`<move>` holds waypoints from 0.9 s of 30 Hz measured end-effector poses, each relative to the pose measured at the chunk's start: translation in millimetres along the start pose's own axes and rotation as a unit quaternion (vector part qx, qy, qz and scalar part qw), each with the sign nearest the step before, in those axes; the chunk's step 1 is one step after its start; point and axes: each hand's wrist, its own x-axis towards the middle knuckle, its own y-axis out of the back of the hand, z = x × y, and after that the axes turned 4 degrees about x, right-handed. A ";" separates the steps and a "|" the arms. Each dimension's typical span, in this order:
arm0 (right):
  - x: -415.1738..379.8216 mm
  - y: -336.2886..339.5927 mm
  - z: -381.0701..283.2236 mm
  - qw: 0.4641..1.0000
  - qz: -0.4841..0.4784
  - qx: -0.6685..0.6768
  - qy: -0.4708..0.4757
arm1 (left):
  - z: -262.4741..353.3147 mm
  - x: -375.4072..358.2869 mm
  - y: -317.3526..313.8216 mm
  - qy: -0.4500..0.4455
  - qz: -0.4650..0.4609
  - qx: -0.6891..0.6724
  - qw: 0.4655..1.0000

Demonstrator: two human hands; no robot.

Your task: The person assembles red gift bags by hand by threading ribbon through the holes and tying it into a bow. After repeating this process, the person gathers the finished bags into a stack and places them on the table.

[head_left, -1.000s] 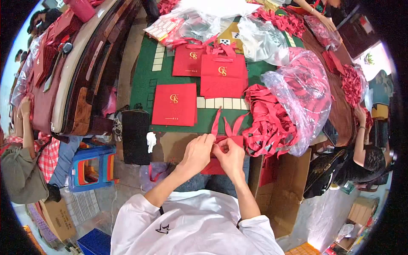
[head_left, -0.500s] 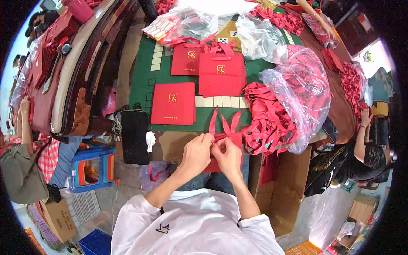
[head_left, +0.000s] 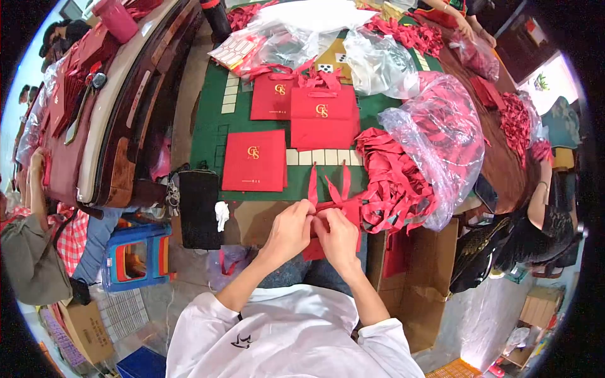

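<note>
Both hands meet at the top of a red bag (head_left: pixel 351 211) at the table's near edge, with red ribbon ends standing up above them. My left hand (head_left: pixel 291 228) has its fingers closed on the ribbon at the bag's left side. Right beside it, my right hand (head_left: pixel 335 234) is pinched at the same spot; its fingertips partly hide what they hold. Beyond lie a stack of flat red bags (head_left: pixel 254 160) with gold lettering and further red bags with ribbon handles (head_left: pixel 322 120). A heap of red ribbons (head_left: pixel 394 183) lies to the right.
Clear plastic (head_left: pixel 441 138) covers more ribbons at the right. A black pouch (head_left: pixel 200 208) and white tissue (head_left: pixel 222 215) sit at the left edge. An open cardboard box (head_left: pixel 413 283) stands below right. People's arms show at both sides and at the far right.
The view has shifted slightly, so the table items appear a little lower and to the left. My right hand's fingers have drawn closer to my left hand's. The ribbon ends have changed shape.
</note>
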 end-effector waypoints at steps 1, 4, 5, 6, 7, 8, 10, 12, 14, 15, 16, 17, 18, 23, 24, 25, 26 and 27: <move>-0.1 -2.1 1.5 1.000 0.003 -0.009 0.006 | -0.6 0.1 -0.2 -0.003 0.000 0.001 1.000; 1.7 5.5 -1.2 0.999 -0.017 -0.021 0.016 | -3.7 0.1 0.7 -0.011 0.007 -0.002 1.000; 4.3 10.2 -3.7 0.999 -0.015 -0.021 0.020 | -4.7 -0.1 1.9 -0.012 0.008 0.002 1.000; 7.7 16.9 -7.1 0.999 -0.003 0.043 -0.004 | -3.3 0.3 4.7 -0.013 0.010 0.005 1.000; 11.6 24.5 -10.0 0.994 0.009 0.105 -0.028 | -1.2 -0.3 7.1 -0.015 0.012 0.005 1.000; 17.5 33.0 -12.1 0.995 0.015 0.096 -0.033 | 1.8 -1.2 9.4 -0.003 -0.004 0.001 1.000; 28.3 40.4 0.1 0.998 0.002 -0.005 0.070 | 5.3 -2.8 10.1 0.008 -0.020 -0.002 1.000; 35.2 41.6 11.8 0.995 -0.078 0.018 0.052 | 4.9 -4.8 5.1 -0.041 -0.006 -0.002 0.999; 40.2 42.6 18.6 0.986 -0.157 0.041 0.034 | 1.8 -6.2 -1.5 -0.068 0.008 -0.006 0.998; 42.3 42.9 20.1 0.978 -0.200 0.059 0.005 | 2.3 -6.7 -2.0 -0.093 0.021 -0.009 0.995; 45.2 43.1 21.8 0.967 -0.242 0.077 -0.023 | 2.0 -7.3 -1.5 -0.093 0.022 -0.008 0.995; 50.2 44.4 25.2 0.955 -0.280 0.083 -0.041 | 1.4 -6.9 -0.8 -0.110 0.022 -0.007 0.994; 52.6 43.5 30.4 0.955 -0.280 0.083 -0.040 | 1.5 -6.2 0.1 -0.128 0.021 -0.007 0.991; 61.9 33.8 52.9 0.906 -0.330 0.264 -0.024 | 1.1 -0.5 -1.0 -0.155 0.033 -0.008 0.987; 62.1 32.4 52.8 0.906 -0.331 0.263 -0.025 | 0.7 0.2 -1.5 -0.149 0.036 -0.005 0.988; 60.8 28.7 51.9 0.915 -0.314 0.250 -0.047 | -0.2 1.4 -2.0 -0.148 0.036 -0.006 0.988; 59.7 25.0 50.6 0.923 -0.296 0.237 -0.070 | -1.6 3.6 -2.5 -0.136 0.038 -0.013 0.990; 58.4 22.5 48.6 0.934 -0.274 0.217 -0.074 | -2.2 5.0 -3.0 -0.123 0.039 -0.020 0.991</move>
